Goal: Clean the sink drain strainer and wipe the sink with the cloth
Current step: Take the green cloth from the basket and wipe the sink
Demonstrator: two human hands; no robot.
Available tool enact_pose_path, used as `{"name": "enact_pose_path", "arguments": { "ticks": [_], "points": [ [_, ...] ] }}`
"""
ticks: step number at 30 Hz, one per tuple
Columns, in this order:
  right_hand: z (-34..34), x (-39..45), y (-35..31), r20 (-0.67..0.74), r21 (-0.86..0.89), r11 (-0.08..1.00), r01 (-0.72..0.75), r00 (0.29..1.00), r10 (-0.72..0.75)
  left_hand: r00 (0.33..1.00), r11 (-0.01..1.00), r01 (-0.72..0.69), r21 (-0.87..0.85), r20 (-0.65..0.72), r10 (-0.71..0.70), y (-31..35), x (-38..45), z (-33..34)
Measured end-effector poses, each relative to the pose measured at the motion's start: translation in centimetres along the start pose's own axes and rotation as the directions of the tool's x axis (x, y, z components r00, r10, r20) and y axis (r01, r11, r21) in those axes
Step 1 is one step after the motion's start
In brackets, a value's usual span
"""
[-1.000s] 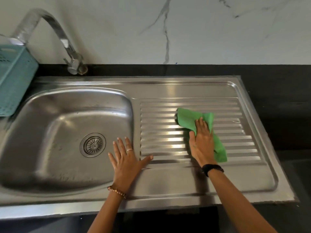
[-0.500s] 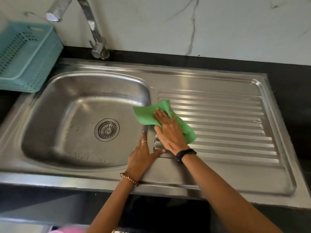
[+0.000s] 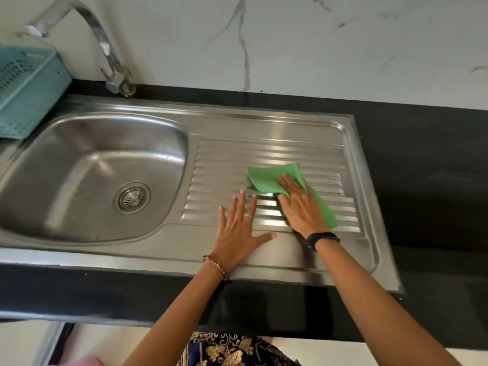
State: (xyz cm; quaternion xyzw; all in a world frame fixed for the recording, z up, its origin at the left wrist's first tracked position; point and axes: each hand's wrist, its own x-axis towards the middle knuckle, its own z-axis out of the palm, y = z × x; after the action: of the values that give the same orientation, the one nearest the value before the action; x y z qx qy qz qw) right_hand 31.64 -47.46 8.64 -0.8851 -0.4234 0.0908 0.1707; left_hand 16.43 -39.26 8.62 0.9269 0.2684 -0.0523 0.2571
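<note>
A steel sink (image 3: pixel 87 165) has its round drain strainer (image 3: pixel 131 198) seated in the basin floor. To its right lies the ribbed drainboard (image 3: pixel 264 151). A green cloth (image 3: pixel 266 178) is spread on the ribs, and my right hand (image 3: pixel 301 207) presses flat on it with the fingers extended. My left hand (image 3: pixel 239 229) rests flat and open on the drainboard's front part, just left of the right hand, holding nothing.
A curved chrome tap (image 3: pixel 105 48) rises behind the basin. A teal plastic basket (image 3: pixel 29 91) stands at the far left. Black countertop (image 3: pixel 422 167) surrounds the sink, with a marble wall (image 3: pixel 290 43) behind.
My right hand slid the cloth from the basin's edge back to the right, onto the middle of the drainboard. My left hand shifted right with it.
</note>
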Motion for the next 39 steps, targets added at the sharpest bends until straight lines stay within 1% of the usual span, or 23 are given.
{"name": "enact_pose_path", "arguments": {
  "ticks": [2,4,6,9,13,14,16,18,20,22,24,25,28,31,35,39],
  "points": [
    [-2.1,-1.4,3.4,-0.006,0.004,0.996,-0.088,0.996,0.088,0.996,0.999,0.027,0.036,0.081,-0.03,1.3,0.4,0.8],
    [-3.9,-2.5,6.2,0.004,0.011,0.984,-0.179,0.984,0.179,0.993,0.995,0.049,0.085,0.099,-0.057,1.5,0.7,1.1],
    [-5.0,-3.2,7.7,-0.002,0.043,0.968,-0.246,0.969,0.246,0.994,0.993,0.043,0.109,0.094,-0.054,1.4,0.7,1.3],
    [-5.1,-3.5,7.3,-0.006,0.094,0.953,-0.288,0.957,0.29,0.994,0.991,0.038,0.127,0.095,-0.051,1.4,0.7,1.2],
    [-3.4,-6.9,6.0,-0.069,0.113,0.94,-0.321,0.941,0.33,0.993,0.99,0.048,0.129,0.1,-0.061,1.6,0.6,1.1],
    [-2.9,-8.0,5.8,-0.076,0.074,0.943,-0.325,0.941,0.33,0.994,0.99,0.052,0.13,0.092,-0.064,1.6,0.6,1.2],
    [-2.3,-9.0,6.0,-0.082,-0.084,0.943,-0.322,0.945,0.316,0.995,0.99,0.055,0.132,0.078,-0.066,1.6,0.6,1.3],
    [-2.6,-8.2,6.5,-0.076,-0.194,0.929,-0.314,0.949,0.305,0.996,0.992,0.046,0.114,0.071,-0.055,1.5,0.6,1.2],
    [-3.3,-6.5,6.8,-0.048,-0.225,0.921,-0.317,0.948,0.315,0.999,0.997,0.034,0.063,0.027,-0.035,1.2,0.3,1.0],
    [-3.7,-5.1,6.7,-0.021,-0.214,0.912,-0.349,0.935,0.353,0.997,0.999,0.038,0.033,-0.062,-0.036,0.2,-0.3,0.6],
    [-3.4,-4.6,6.1,-0.033,-0.207,0.904,-0.374,0.926,0.376,0.99,0.996,0.077,0.034,-0.123,-0.072,-1.6,-1.0,0.1],
    [-3.0,-4.7,5.6,-0.046,-0.201,0.907,-0.371,0.928,0.369,0.985,0.993,0.112,0.034,-0.133,-0.106,-2.8,-1.4,-0.3],
    [-1.4,-4.8,2.3,-0.051,-0.119,0.951,-0.286,0.958,0.281,0.959,0.967,0.254,0.003,-0.129,-0.252,-6.4,-2.3,-1.9],
    [1.3,-3.3,-2.8,0.012,-0.128,0.981,-0.143,0.989,0.146,0.921,0.928,0.36,-0.09,-0.127,-0.369,-9.3,-3.3,-3.4],
    [3.7,-0.1,-9.3,0.054,-0.104,0.995,-0.001,0.998,0.006,0.931,0.935,0.331,-0.128,-0.118,-0.345,-10.9,-4.3,-4.5],
    [5.6,2.8,-14.5,0.137,-0.027,0.988,0.149,0.98,-0.144,0.935,0.945,0.314,-0.091,-0.146,-0.324,-10.9,-4.2,-4.4]
  ]
}}
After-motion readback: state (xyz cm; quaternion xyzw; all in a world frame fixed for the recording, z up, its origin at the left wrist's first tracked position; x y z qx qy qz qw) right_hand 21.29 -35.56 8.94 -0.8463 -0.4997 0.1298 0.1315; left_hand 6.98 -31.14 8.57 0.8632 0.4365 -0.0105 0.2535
